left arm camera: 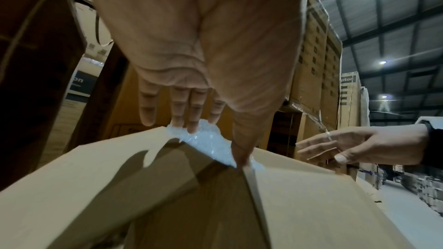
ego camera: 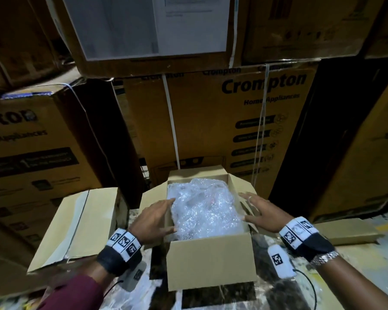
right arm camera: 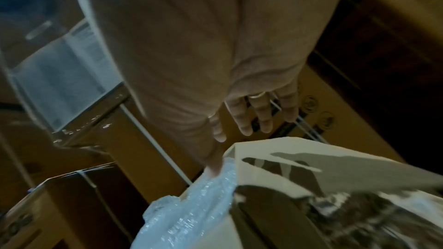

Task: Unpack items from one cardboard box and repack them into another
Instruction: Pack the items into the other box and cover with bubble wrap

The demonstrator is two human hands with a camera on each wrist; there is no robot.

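An open cardboard box (ego camera: pixel 211 258) stands in the middle in front of me, its flaps folded out. A bundle of clear bubble wrap (ego camera: pixel 202 209) fills it; what it wraps is hidden. My left hand (ego camera: pixel 159 217) reaches over the box's left edge, its straight fingers and thumb resting against the bubble wrap (left arm camera: pixel 203 141). My right hand (ego camera: pixel 258 209) hovers spread over the right flap (right arm camera: pixel 323 160), with the thumb touching the bubble wrap (right arm camera: pixel 191 211). Neither hand holds anything. A second cardboard box (ego camera: pixel 76 224) sits closed to the left.
Tall printed appliance cartons (ego camera: pixel 233 121) are stacked close behind and on both sides. A flat piece of cardboard (ego camera: pixel 345 231) lies at the right. The boxes stand on a dark marbled surface (ego camera: pixel 222 296) covered with plastic film.
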